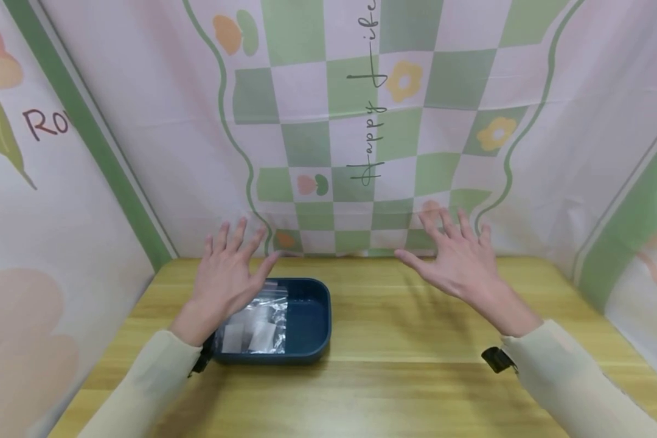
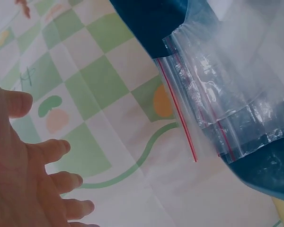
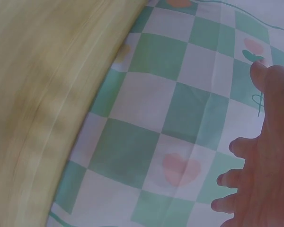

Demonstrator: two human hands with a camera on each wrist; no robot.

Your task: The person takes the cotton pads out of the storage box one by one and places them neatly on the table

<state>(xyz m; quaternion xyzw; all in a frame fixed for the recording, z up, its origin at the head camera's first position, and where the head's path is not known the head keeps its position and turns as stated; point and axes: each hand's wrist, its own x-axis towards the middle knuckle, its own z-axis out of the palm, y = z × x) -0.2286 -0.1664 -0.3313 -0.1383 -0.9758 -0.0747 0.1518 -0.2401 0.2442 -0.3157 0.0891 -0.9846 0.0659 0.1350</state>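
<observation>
A wood-grained table (image 1: 383,395); on it, left of centre, a dark blue tray (image 1: 311,322).

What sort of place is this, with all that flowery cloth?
Probably a small screened-off work spot, perhaps in a home; I can't be sure. Printed cloth hangs behind and beside a wood-grain table, where a blue tray holds clear bags.

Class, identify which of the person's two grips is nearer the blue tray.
The left grip: in the head view it hides the far left corner of the blue tray, whereas the right grip is well apart, with tabletop showing between.
</observation>
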